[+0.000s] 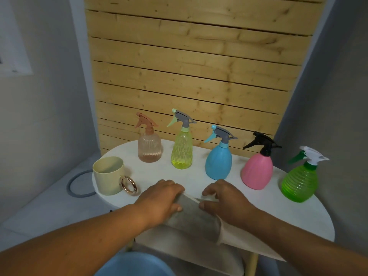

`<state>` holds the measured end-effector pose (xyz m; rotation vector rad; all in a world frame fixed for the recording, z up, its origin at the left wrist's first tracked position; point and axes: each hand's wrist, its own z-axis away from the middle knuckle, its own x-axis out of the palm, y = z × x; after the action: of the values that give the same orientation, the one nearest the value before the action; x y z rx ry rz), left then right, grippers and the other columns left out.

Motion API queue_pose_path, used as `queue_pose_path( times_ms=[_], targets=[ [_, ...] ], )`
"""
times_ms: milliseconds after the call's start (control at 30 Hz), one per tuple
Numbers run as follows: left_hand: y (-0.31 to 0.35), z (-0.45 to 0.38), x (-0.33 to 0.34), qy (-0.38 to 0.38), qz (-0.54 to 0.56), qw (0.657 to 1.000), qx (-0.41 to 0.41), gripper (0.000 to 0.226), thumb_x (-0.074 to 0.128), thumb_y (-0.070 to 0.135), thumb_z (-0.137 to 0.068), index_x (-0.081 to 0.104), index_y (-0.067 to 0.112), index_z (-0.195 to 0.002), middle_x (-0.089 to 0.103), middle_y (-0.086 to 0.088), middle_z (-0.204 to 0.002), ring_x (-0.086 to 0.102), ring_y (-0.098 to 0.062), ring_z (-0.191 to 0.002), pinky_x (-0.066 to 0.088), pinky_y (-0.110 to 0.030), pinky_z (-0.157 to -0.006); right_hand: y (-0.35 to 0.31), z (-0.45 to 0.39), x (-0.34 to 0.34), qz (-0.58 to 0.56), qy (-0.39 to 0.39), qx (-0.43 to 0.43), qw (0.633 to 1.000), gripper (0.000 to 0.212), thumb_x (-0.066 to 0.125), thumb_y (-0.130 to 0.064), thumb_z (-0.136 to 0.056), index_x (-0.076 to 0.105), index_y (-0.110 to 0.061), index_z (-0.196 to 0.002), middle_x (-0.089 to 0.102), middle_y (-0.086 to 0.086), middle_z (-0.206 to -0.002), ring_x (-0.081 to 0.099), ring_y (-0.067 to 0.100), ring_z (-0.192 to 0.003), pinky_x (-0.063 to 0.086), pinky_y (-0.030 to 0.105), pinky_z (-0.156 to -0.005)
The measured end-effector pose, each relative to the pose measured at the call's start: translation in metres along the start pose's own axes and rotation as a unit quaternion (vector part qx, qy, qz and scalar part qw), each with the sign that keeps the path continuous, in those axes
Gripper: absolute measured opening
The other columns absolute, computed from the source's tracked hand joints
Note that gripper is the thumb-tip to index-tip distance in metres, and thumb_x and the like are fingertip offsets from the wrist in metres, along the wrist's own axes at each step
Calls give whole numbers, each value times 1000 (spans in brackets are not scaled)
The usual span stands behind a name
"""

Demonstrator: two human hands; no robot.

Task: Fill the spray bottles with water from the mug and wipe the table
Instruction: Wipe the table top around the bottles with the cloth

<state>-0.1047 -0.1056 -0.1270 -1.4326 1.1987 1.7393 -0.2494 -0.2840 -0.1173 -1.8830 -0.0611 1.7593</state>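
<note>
Left hand (162, 198) and right hand (225, 200) both pinch the cloth (196, 218) at lower centre, likely folding it for wiping. The bottles (219, 158) stand capped along the back, keeping the table's (298, 220) front free.

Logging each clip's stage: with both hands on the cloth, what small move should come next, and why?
Probably sweep the cloth across the table. All five spray bottles stand capped, the mug is set aside, and the left hand and right hand both hold the cloth's far edge.
</note>
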Motion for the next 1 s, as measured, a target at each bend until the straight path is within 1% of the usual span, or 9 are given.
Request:
queue_pose_path(
  times_ms=[133, 233, 433, 533, 600, 667, 767, 900, 1000],
  targets=[
    [7, -13, 6, -8, 69, 991, -118, 41, 77, 34, -90, 64, 29, -129, 63, 2, -126, 59, -22, -120, 48, -32, -98, 2, -2, -5, -3, -126, 52, 991, 50, 73, -55, -85, 62, -29, -126, 60, -8, -116, 57, 12, -103, 49, 27, -88],
    [3, -18, 11, 13, 89, 985, -148, 15, 73, 16, -87, 69, 30, -89, 69, 6, -106, 66, -19, -103, 50, -27, -84, 6, -2, -2, 4, -121, 77, 990, 54, 71, -57, -85, 58, -29, -129, 56, -7, -121, 53, 12, -106, 44, 24, -86],
    [3, -16, 14, 13, 212, 957, -199, 50, 87, 34, -81, 54, 27, -118, 61, 3, -107, 62, -22, -104, 50, -31, -90, 3, -6, 3, -32, -122, 78, 989, 25, 77, -43, -85, 64, -27, -99, 60, -10, -97, 55, 8, -85, 41, 19, -68],
    [4, -18, 14, 43, 248, 948, -196, 14, 78, 22, -87, 66, 27, -93, 68, 6, -99, 66, -19, -102, 53, -30, -88, 0, -9, 4, -40, -119, 66, 990, 25, 76, -38, -85, 63, -21, -98, 62, -8, -96, 55, 10, -86, 46, 22, -71],
    [2, -16, 16, 62, 245, 946, -203, 16, 64, 13, -90, 62, 27, -85, 68, 6, -96, 65, -19, -97, 51, -30, -81, 1, -13, 3, -67, -123, 74, 987, 32, 76, -43, -83, 59, -26, -105, 60, -8, -104, 55, 11, -92, 48, 25, -77],
    [0, -13, 17, 74, 218, 949, -214, 19, 54, 8, -92, 54, 27, -90, 62, 5, -97, 58, -19, -94, 44, -27, -73, 2, -18, 1, -92, -140, 92, 982, 41, 77, -48, -82, 56, -33, -114, 57, -8, -116, 55, 12, -102, 50, 26, -86],
    [6, -9, 15, 77, 140, 976, -147, 18, 45, 19, -98, 54, 34, -101, 62, -4, -106, 56, -23, -91, 50, -39, -91, 3, -24, -1, -74, -136, 101, 983, 46, 79, -42, -84, 59, -32, -124, 54, -6, -124, 54, 13, -108, 49, 25, -93],
    [25, -2, 3, 48, 12, 994, -96, 50, 46, 20, -101, 33, 35, -147, 42, -1, -143, 46, -28, -128, 42, -36, -103, 5, -31, -5, -87, -92, 107, 986, 44, 82, -28, -83, 64, -27, -123, 53, -3, -119, 54, 12, -103, 47, 21, -82],
    [21, -2, -4, 58, -70, 996, -17, 43, 53, 13, -100, 44, 25, -140, 40, -1, -139, 42, -24, -128, 38, -31, -99, 4, -31, -2, 12, -84, 95, 992, 57, 82, -35, -81, 56, -30, -131, 55, -4, -122, 56, 16, -108, 50, 28, -91]
  ],
)
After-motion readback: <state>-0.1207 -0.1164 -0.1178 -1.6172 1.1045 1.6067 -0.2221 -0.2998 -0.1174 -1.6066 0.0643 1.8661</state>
